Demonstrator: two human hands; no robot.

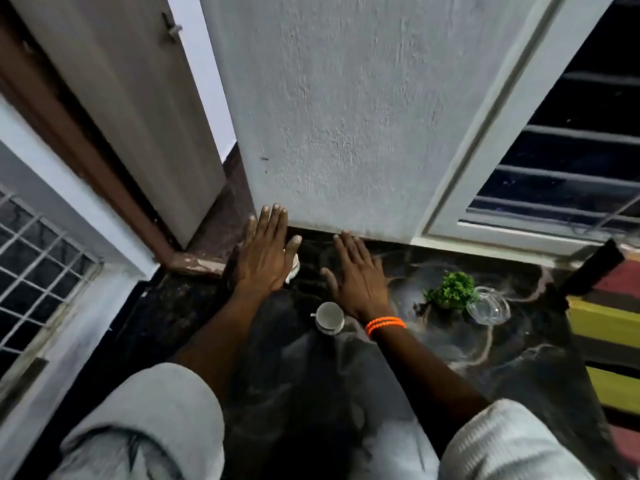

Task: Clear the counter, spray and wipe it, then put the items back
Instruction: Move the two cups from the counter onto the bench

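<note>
- We reach both hands out over the dark, marbled tabletop [485, 386], palms down, backs up to the camera.
- Our left hand [265, 258] lies near the back edge, its fingers [273, 220] straight and close together, tips up against the foot of the grey wall [346, 116]; the thumb stands out to the side.
- Just under that thumb a small white thing [294, 268] shows, mostly hidden by the hand; we cannot tell what it is, nor whether the hand touches it.
- Our right hand [360, 282] is flat and empty, fingers [349, 242] slightly spread and pointing at the wall; an orange band [385, 324] circles the wrist.
- A white cup [329, 317] stands upright on the tabletop between our forearms, just beside the right wrist.
- To the right, well apart from the hand, a green leafy bunch [450, 289] lies on the tabletop, with a clear glass lid [488, 304] touching its right side.
- A striped cloth [609, 320] in red, yellow and dark bands covers the far right.
- Pale rolled sleeves [156, 420] fill the bottom of the view.
</note>
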